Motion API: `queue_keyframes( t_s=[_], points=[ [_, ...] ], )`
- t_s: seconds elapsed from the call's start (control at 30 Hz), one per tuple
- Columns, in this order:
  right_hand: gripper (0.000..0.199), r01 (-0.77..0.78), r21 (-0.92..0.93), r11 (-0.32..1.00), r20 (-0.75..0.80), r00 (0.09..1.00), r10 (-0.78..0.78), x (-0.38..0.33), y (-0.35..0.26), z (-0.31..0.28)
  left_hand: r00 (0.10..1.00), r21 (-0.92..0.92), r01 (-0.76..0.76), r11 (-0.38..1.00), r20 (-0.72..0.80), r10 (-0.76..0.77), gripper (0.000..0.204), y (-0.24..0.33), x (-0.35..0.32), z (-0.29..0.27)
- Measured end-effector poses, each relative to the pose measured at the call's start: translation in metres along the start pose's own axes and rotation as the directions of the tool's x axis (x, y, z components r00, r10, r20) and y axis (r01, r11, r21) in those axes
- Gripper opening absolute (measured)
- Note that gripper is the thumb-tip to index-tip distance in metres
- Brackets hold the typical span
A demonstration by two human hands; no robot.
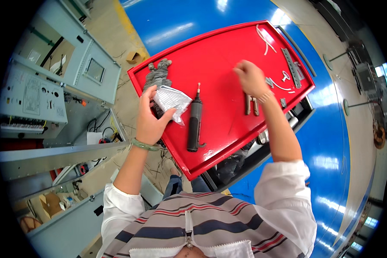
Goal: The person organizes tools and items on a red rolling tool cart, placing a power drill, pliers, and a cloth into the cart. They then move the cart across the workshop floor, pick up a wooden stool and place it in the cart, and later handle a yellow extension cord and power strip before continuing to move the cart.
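My left hand (148, 122) holds a crinkled silvery-white plastic bag (173, 101) between thumb and fingers, over the left side of the red tabletop (215, 56). Beneath and beyond the bag lies a bunched pair of grey gloves (158, 75). A dark power screwdriver (195, 122) rests just right of the bag, its bit pointing away from me. Above the right part of the tabletop, my right hand (251, 78) is closed with curled fingers; whatever they may pinch is too small to make out. Brown-handled pliers (251, 105) lie below that hand, their heads hidden by it.
Toward the tabletop's right end lie a slotted grey metal strip (291, 68), white tubing pieces (266, 41) and small metal parts. A raised red rim surrounds the surface. Open grey electrical cabinets (34, 101) stand at left. A cardboard box (135, 56) sits on the floor.
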State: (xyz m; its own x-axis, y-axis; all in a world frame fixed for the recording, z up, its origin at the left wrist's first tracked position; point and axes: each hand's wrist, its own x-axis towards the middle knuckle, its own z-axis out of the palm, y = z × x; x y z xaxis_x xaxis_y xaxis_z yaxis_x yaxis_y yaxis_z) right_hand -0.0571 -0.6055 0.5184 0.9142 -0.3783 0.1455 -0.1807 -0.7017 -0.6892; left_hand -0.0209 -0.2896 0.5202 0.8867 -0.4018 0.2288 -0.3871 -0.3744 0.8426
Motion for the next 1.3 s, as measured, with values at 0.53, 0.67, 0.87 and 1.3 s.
queue_keyframes(
  t_s=[0.53,0.67,0.87,1.3],
  points=[
    [0.013,-0.483,-0.421,0.768,-0.3,0.873,0.384,-0.313,0.093,-0.103,0.965,0.32,-0.258,0.912,0.039,0.26,0.05,-0.017,0.067,0.035],
    [0.01,-0.247,-0.166,0.955,-0.25,0.947,0.201,-0.219,0.023,-0.06,0.936,0.31,-0.353,0.883,0.12,0.332,0.047,0.013,0.024,0.038],
    [0.025,-0.021,-0.401,0.916,-0.02,1.0,0.014,-0.149,-0.004,0.011,0.952,0.22,-0.289,0.932,0.168,0.256,0.042,0.025,-0.046,0.018],
    [0.014,0.014,-0.648,0.761,0.199,0.968,0.152,-0.126,-0.008,0.043,0.974,0.215,-0.184,0.959,0.174,0.148,0.038,0.017,-0.113,0.003]
  ],
)
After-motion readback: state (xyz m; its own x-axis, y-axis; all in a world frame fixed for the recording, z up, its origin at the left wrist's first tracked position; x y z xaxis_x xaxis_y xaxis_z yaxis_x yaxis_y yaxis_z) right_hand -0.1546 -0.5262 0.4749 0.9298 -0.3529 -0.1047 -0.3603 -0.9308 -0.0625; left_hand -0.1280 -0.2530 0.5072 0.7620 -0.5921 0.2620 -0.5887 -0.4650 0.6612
